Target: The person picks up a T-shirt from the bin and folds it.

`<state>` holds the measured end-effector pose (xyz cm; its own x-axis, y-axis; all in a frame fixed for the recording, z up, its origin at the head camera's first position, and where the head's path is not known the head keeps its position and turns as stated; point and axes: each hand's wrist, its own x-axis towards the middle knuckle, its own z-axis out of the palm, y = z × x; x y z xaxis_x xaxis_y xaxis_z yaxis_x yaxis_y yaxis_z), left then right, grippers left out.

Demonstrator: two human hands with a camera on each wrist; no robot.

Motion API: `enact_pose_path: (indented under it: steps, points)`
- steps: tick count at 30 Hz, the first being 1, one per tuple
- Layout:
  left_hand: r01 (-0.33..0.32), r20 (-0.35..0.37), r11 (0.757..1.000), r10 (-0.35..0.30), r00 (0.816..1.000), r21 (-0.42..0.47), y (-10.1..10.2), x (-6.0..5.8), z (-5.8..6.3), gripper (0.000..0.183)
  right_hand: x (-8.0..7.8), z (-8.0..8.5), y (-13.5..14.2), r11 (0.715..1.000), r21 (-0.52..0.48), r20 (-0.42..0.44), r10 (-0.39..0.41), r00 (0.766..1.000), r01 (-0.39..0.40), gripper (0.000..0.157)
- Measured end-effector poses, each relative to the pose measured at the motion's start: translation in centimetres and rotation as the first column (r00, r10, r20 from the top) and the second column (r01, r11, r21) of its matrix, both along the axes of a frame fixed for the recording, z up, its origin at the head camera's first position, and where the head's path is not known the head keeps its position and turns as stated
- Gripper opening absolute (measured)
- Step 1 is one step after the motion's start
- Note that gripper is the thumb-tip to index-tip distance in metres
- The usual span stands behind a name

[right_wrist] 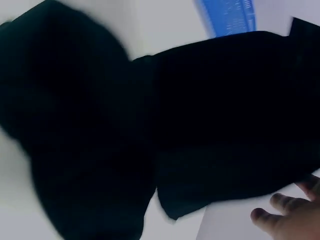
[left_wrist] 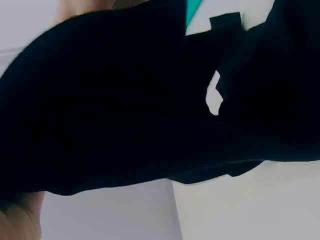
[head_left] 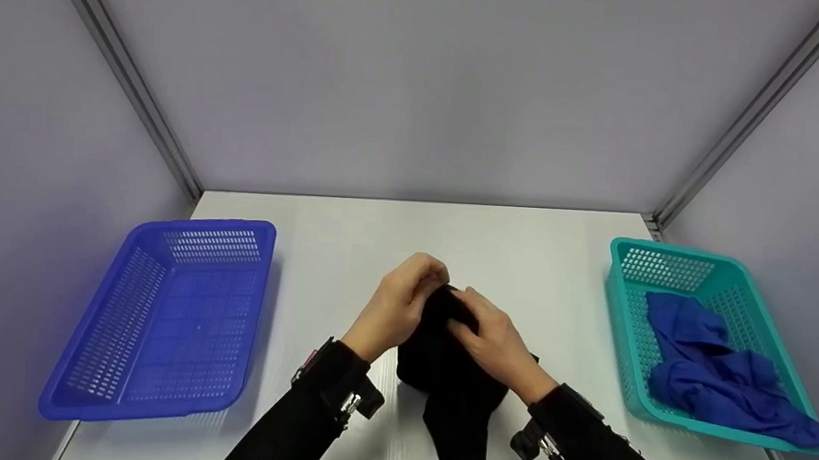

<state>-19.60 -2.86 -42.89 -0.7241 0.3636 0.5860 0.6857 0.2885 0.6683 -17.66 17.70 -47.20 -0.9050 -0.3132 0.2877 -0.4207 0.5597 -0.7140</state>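
Observation:
A black cloth with rounded, sock-like ends [head_left: 459, 411] hangs between both hands above the table. My left hand [head_left: 399, 302] pinches its upper edge with bent fingers. From the right, my right hand [head_left: 497, 338] holds the same upper part, thumb on the near side. Dark cloth [left_wrist: 125, 110] fills most of the left wrist view, with parts of both hands at its borders. Across the right wrist view the black cloth [right_wrist: 225, 100] hangs in separate folds. Fingers of the right hand [right_wrist: 292, 212] show below it, some held away from the cloth.
A blue plastic basket [head_left: 262, 306] stands at the left of the white table [head_left: 324, 232]. On the right is a teal basket [head_left: 620, 335] holding a crumpled blue garment [head_left: 714, 369], which drapes over the near rim. Grey panels [head_left: 418, 88] enclose the table behind and at both sides.

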Motion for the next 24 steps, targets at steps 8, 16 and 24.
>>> enact_pose_path:
  steps: [8,16,24]
  points:
    - [-0.045,-0.040,0.999,0.045,0.998,-0.011,0.6,0.4,-0.7,0.019,-0.8,2.9,0.0,0.970,-0.123,0.037,-0.207,0.978,0.210,0.013]
    - [-0.039,0.157,0.955,0.088,0.984,-0.295,-0.1,0.6,-0.2,0.033,-0.6,5.3,0.5,0.930,-0.260,0.178,-0.219,0.959,0.260,0.015]
    - [-0.360,0.240,0.922,0.384,0.891,-0.139,-2.4,-0.3,-0.8,0.019,-1.0,6.9,1.7,0.858,-0.434,0.271,-0.167,0.948,0.275,0.017]
